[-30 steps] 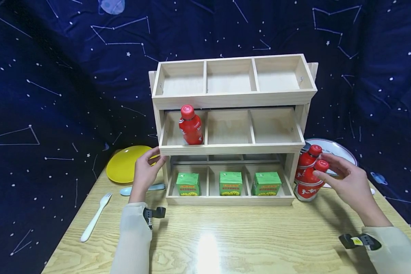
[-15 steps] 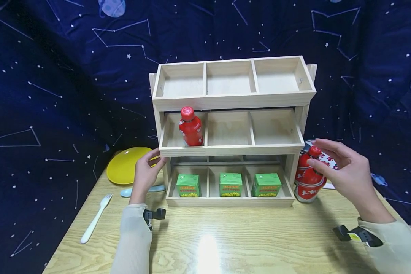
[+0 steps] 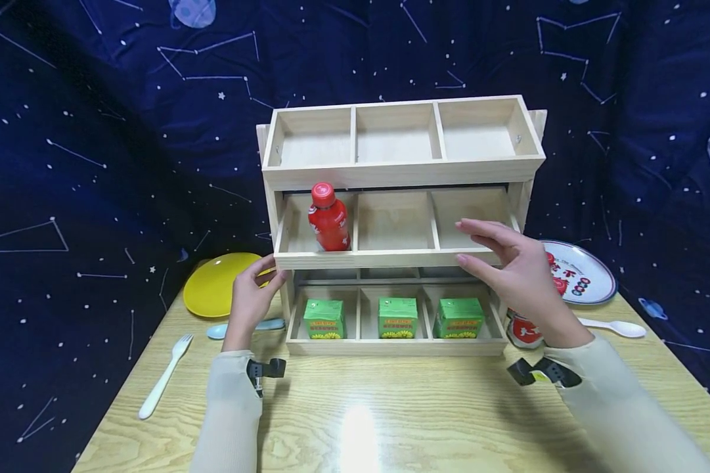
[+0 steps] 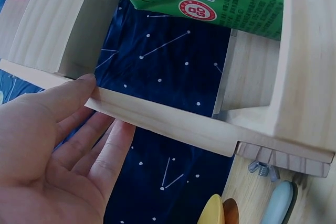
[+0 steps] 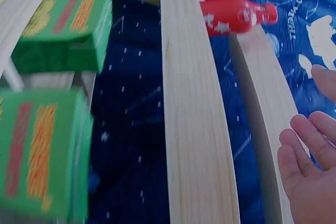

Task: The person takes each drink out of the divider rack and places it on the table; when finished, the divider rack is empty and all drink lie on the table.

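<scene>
A wooden three-tier shelf [image 3: 399, 258] stands on the table. My left hand [image 3: 254, 295] grips its left side rail, thumb and fingers on opposite sides in the left wrist view. A red bottle [image 3: 331, 223] stands upright in the middle tier's left compartment. My right hand [image 3: 517, 276] hovers before that tier's right compartment, fingers extended and apart from the thumb, holding nothing. Behind this hand, right of the shelf, are red bottles [image 3: 524, 332], mostly hidden. Three green cartons [image 3: 398, 318] sit in the bottom tier, one per compartment.
On the left are a yellow plate [image 3: 219, 286], a blue-handled utensil [image 3: 217, 331] and a pale fork [image 3: 165, 378]. A patterned white plate [image 3: 594, 279] and a white spoon [image 3: 626, 328] lie at right. A starry dark cloth [image 3: 124, 164] hangs behind.
My right hand has left the red bottles at right and moved left, with nothing in it, to the middle tier. The left hand stays on the shelf.
</scene>
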`<state>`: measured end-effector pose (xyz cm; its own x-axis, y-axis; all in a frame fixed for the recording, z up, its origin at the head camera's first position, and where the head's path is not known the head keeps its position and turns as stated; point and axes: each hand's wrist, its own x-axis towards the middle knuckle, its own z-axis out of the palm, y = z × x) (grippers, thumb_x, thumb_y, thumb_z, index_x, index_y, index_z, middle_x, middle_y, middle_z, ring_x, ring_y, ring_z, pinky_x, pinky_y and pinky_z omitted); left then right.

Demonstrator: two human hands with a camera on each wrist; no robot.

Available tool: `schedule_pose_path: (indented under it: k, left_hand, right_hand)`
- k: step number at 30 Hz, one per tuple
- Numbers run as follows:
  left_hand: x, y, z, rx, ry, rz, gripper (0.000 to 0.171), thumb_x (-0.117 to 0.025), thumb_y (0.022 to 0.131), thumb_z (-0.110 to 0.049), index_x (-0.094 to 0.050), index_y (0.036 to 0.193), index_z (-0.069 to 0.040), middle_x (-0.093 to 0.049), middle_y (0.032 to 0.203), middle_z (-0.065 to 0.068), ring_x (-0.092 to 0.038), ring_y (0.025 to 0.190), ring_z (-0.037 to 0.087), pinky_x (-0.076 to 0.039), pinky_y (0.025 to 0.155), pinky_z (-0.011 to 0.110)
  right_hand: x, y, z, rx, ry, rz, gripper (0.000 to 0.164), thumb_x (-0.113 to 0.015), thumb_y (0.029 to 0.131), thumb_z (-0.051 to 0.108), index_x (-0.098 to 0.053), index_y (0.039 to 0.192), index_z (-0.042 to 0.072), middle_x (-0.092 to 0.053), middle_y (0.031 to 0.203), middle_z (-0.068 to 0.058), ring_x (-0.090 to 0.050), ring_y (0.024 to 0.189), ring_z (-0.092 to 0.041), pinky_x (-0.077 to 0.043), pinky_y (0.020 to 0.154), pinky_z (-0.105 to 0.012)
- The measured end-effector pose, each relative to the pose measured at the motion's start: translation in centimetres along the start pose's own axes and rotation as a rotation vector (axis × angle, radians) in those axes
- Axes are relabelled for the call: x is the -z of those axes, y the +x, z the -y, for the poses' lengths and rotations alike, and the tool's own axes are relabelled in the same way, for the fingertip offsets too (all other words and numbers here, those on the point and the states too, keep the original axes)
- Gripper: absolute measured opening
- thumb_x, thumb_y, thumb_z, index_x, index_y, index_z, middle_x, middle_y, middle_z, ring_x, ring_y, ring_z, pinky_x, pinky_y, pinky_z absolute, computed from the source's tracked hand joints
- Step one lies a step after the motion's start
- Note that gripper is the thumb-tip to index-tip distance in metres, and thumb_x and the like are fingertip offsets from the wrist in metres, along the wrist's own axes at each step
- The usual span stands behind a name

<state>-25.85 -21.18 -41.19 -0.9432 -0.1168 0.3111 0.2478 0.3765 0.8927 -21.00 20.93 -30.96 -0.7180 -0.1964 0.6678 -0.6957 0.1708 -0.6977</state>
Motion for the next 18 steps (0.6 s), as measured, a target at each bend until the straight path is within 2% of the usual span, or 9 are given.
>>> schedule_pose_path:
  k: [5, 13, 18]
  left_hand:
    - [0.0, 0.0, -0.2, 0.001, 0.005, 0.002, 0.048, -0.073, 0.092, -0.025, -0.059, 0.136, -0.011, -0.06, 0.133, 0.009, -0.062, 0.115, 0.03, -0.054, 0.094, 0.04]
    - [0.1, 0.0, -0.1, -0.006, 0.0, -0.002, 0.047, -0.073, 0.091, -0.026, -0.061, 0.134, -0.012, -0.061, 0.131, 0.008, -0.063, 0.114, 0.028, -0.055, 0.093, 0.039]
    - [0.1, 0.0, 0.0, -0.01, 0.001, -0.001, 0.046, -0.074, 0.091, -0.025, -0.062, 0.134, -0.011, -0.062, 0.13, 0.008, -0.063, 0.113, 0.03, -0.055, 0.092, 0.039]
  right_hand:
    - [-2.6, 2.0, 0.6, 0.011, 0.043, 0.031, 0.05, -0.075, 0.08, -0.013, -0.062, 0.127, -0.004, -0.063, 0.126, -0.019, -0.059, 0.119, -0.021, -0.045, 0.103, -0.028]
    - [-6.3, 5.1, 1.4, 0.032, 0.038, 0.092, 0.049, -0.076, 0.083, -0.005, -0.061, 0.13, -0.001, -0.064, 0.128, -0.011, -0.058, 0.12, -0.022, -0.045, 0.105, -0.035]
    - [-8.7, 6.5, 4.2, 0.028, 0.016, 0.12, 0.047, -0.073, 0.084, -0.007, -0.058, 0.129, -0.008, -0.063, 0.126, -0.019, -0.058, 0.118, -0.031, -0.045, 0.104, -0.045]
